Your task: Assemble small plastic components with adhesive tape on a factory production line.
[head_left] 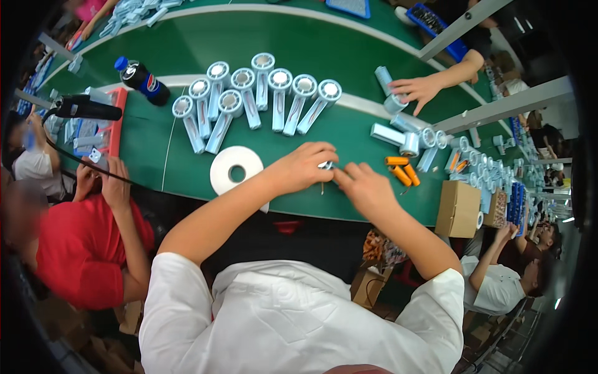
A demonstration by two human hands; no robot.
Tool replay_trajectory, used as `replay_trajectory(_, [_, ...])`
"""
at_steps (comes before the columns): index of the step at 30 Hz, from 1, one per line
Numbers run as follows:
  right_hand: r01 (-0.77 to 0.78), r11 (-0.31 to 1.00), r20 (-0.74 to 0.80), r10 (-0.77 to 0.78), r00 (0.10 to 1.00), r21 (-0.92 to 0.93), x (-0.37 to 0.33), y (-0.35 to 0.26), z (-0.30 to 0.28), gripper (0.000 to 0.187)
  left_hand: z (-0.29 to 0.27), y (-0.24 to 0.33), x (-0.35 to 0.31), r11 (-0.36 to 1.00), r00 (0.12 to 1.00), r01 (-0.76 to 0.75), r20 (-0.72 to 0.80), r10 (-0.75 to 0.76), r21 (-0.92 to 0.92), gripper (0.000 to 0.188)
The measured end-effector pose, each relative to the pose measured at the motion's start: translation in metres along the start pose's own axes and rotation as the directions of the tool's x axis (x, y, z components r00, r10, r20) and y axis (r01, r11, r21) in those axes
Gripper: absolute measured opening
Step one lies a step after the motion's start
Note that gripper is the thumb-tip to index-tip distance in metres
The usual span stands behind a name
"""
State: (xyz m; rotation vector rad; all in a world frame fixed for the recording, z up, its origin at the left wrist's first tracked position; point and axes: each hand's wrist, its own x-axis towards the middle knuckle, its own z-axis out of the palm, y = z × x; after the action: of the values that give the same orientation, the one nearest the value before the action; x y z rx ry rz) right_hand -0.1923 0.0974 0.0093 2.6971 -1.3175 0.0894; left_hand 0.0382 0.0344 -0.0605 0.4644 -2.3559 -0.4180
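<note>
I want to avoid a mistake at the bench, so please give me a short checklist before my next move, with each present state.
1. Grip on the small shiny piece: cannot tell; the left hand hides most of it.
2. Right hand near that piece: ok, fingertips close beside it.
3. White roll fully visible: not ok; the left forearm covers part.
4. Orange cylinders nearby: ok, on the table, right of the right hand.
5. Other person's hand away from yours: ok, farther across the table.
6. Bottle capped: ok, blue cap on.
</note>
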Motion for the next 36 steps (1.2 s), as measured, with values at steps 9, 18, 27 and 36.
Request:
replay_trajectory(9, [0.022, 0.999, 0.117, -0.027, 0.993, 0.049, -0.002, 0.003, 0.007, 0.035, 0.004, 0.003, 0.002, 0.998, 0.999, 0.033, 0.014, -0.034, 0.048, 0.013])
replay_trajectory(18, [0.158, 0.981, -0.068, -0.150, 0.986, 0.117, 0.007, 0.017, -0.009, 0.039, 0.012, -0.002, 0.004, 0.997, 0.999, 0.034, 0.004, -0.034, 0.075, 0.015])
replay_trajectory(27, [-0.542, 0.282, 0.281, 0.620, 0.733, 0.792, -0.040, 0.003, -0.012, 0.033, 0.011, 0.004, 0.004, 0.987, 1.000, 0.024, 0.008, -0.026, 0.160, 0.027])
replay_trajectory(36, [-0.442, -0.195, 0.469, 0.565, 0.679, 0.875, -0.036, -0.002, 0.046, 0.017, 0.002, 0.010, 0.011, 0.981, 0.983, 0.071, 0.154, -0.100, 0.182, 0.030])
